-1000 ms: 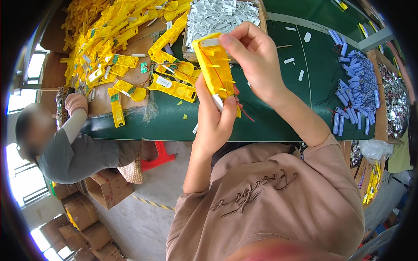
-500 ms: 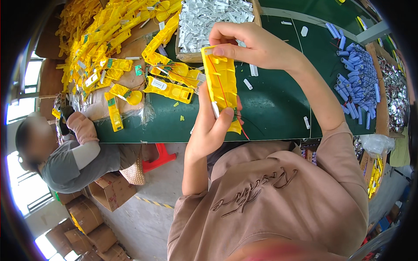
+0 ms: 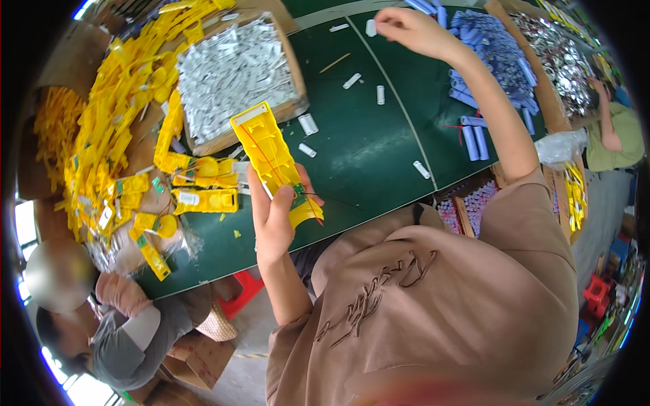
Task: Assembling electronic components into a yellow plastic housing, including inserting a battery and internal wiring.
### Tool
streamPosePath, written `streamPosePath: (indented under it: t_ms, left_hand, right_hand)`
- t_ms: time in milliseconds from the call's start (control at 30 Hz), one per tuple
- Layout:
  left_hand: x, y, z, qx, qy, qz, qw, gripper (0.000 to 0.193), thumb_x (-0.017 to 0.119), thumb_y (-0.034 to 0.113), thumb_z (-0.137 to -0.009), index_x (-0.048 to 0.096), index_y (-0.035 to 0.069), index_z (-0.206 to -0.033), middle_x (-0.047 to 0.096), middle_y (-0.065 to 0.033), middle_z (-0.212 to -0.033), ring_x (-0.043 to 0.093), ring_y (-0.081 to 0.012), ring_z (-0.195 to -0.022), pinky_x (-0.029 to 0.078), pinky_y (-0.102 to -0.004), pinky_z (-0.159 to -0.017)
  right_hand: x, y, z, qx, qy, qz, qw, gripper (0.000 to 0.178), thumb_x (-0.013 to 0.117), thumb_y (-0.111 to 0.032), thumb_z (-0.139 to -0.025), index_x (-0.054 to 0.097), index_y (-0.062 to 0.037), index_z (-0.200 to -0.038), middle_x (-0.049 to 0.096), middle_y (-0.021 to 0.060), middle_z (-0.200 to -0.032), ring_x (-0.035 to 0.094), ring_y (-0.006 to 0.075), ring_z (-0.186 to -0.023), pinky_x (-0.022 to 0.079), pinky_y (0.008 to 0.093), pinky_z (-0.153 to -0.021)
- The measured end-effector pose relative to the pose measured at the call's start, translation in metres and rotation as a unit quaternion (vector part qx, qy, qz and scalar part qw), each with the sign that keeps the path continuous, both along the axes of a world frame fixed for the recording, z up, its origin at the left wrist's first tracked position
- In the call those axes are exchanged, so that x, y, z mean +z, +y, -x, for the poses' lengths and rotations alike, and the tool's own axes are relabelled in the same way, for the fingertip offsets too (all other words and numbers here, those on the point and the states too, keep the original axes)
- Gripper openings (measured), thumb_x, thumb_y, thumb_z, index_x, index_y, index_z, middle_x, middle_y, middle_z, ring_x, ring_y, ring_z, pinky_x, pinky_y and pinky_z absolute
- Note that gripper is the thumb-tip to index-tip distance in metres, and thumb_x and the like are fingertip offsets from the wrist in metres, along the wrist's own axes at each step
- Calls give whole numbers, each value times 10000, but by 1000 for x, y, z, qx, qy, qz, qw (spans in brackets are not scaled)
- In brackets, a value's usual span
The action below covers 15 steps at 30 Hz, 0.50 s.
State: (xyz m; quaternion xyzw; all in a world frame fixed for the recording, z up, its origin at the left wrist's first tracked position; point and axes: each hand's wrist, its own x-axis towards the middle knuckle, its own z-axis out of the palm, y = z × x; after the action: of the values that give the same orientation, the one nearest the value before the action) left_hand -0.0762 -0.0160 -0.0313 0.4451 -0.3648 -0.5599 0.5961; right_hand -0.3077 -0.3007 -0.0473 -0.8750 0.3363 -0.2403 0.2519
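Note:
My left hand (image 3: 274, 220) grips a yellow plastic half-shell (image 3: 261, 145), its hollow side up. A small green circuit board (image 3: 298, 195) sits near the shell's lower end beside my thumb, and a thin red wire runs along the inside. A white strip (image 3: 250, 116) lies at the shell's upper end. Far from it, my right hand (image 3: 409, 30) reaches out over the green table. Its bent fingertips are closed at the edge of a small white plastic piece (image 3: 371, 28); whether the piece is lifted off the table is too small to tell.
A box (image 3: 298, 111) of white parts stands left of centre, with heaped yellow shells (image 3: 101, 142) beyond it. Blue cylindrical cells (image 3: 491, 61) pile up at right, next to shiny metal parts (image 3: 552, 57). Co-workers sit at left (image 3: 135, 338) and far right (image 3: 616, 132).
My right hand has left the upper end of the yellow shell and reached up to the white piece. My left hand still holds the shell, now tilted. The whole view has turned.

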Motion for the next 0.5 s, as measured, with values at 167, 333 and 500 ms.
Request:
streamPosePath:
  t_ms: [167, 333, 500]
  left_hand:
    - [-8, -13, 6, -15, 5, -1, 1000, 434, 366, 62, -785, 245, 38, -1202, 485, -137, -881, 529, -176, -653, 511, -298, -564]
    - [-7, -15, 5, -10, -5, -20, 1000, 455, 358, 54, -785, 230, 40, -1222, 483, -134, -872, 523, -168, -646, 510, -296, -562]
    - [-4, -21, 8, -1, -22, -32, 999, 460, 349, 37, -772, 234, 40, -1218, 488, -130, -865, 526, -167, -648, 510, -295, -560]
  right_hand:
    - [-20, -29, 60, -186, 332, 183, 907, 175, 504, -170, -799, 550, -68, -933, 607, 112, -752, 594, 281, -682, 453, 404, -588]
    - [-26, -75, 96, -300, 407, 256, 824, 197, 544, -178, -724, 583, -69, -884, 610, 138, -782, 606, 296, -743, 473, 414, -649]
    - [-1, -89, 52, -290, 332, 421, 793, 320, 563, -389, -726, 628, -80, -777, 608, 120, -813, 582, 266, -727, 453, 357, -606]
